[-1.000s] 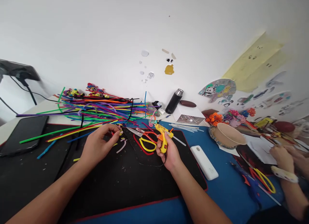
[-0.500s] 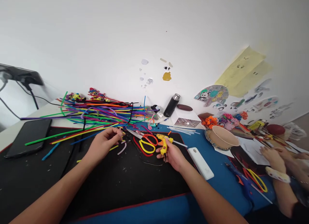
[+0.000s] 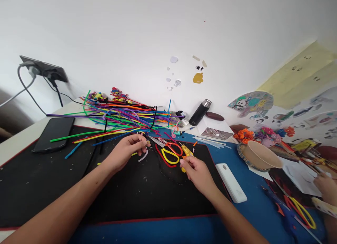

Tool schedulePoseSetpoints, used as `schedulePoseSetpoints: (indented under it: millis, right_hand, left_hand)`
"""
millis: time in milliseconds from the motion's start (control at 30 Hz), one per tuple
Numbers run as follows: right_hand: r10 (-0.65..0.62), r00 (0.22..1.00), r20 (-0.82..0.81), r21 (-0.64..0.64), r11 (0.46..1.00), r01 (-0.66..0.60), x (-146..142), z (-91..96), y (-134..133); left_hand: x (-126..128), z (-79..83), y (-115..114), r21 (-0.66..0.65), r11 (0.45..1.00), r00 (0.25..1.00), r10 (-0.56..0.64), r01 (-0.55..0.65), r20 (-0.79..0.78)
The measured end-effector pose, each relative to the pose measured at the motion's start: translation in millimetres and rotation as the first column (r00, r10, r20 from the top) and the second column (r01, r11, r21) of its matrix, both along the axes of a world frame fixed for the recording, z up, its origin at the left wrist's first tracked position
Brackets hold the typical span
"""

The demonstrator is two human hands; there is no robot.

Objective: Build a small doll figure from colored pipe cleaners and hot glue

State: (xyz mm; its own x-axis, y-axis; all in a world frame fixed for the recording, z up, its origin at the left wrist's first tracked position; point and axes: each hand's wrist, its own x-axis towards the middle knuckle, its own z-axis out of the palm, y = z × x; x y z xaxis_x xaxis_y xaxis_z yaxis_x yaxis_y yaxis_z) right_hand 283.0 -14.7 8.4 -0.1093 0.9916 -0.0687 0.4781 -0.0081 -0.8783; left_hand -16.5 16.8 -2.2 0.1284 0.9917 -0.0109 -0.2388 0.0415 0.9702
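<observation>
My left hand point(image 3: 131, 148) is closed in a pinch on a small yellow piece with dark parts point(image 3: 148, 142), mostly hidden by the fingers. Over the black mat, my right hand point(image 3: 198, 173) has its fingers curled together in front of a yellow glue gun point(image 3: 187, 151). The gun's handle shows just beside the fingertips; what those fingers hold, if anything, is hidden. Between my hands lie scissors point(image 3: 170, 157) with red and yellow handles, blades pointing up-left. A short pale lilac pipe cleaner point(image 3: 143, 156) rests on the mat beneath my left hand.
A heap of coloured pipe cleaners point(image 3: 123, 116) lies along the wall, with a phone point(image 3: 54, 134) at left. Rightward are a black flask point(image 3: 200, 112), glue sticks point(image 3: 212, 142), a white power bank point(image 3: 231, 183) and a paper bowl point(image 3: 263, 156). Another person's hand point(image 3: 326, 186) is at far right.
The view has swung left, so things sit further right. My right hand has turned from gripping the glue gun in the palm to curled fingers in front of it. My left hand still pinches.
</observation>
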Motion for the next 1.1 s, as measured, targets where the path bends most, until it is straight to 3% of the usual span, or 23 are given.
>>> schedulePoseSetpoints:
  millis: [200,367,633,1100]
  right_hand:
    - [0.139,0.966,-0.220,0.138,0.984,-0.110,-75,-2.8,27]
    - [0.261,0.902,-0.344,0.137,0.964,-0.227,-102,1.8,45]
    - [0.285,0.887,-0.364,0.170,0.956,-0.238,-108,-4.0,43]
    - [0.350,0.910,-0.224,0.232,0.926,-0.299,-97,-12.8,33]
  left_hand:
    - [-1,0.3,0,-0.119,0.991,0.992,-0.047,0.061,0.118]
    - [-3,3.4,0,-0.165,0.983,0.979,-0.047,0.081,0.200]
    - [-2,2.8,1,-0.256,0.954,0.971,-0.100,0.156,0.219]
    - [0,-2.1,-2,-0.291,0.932,0.975,-0.187,0.214,0.118]
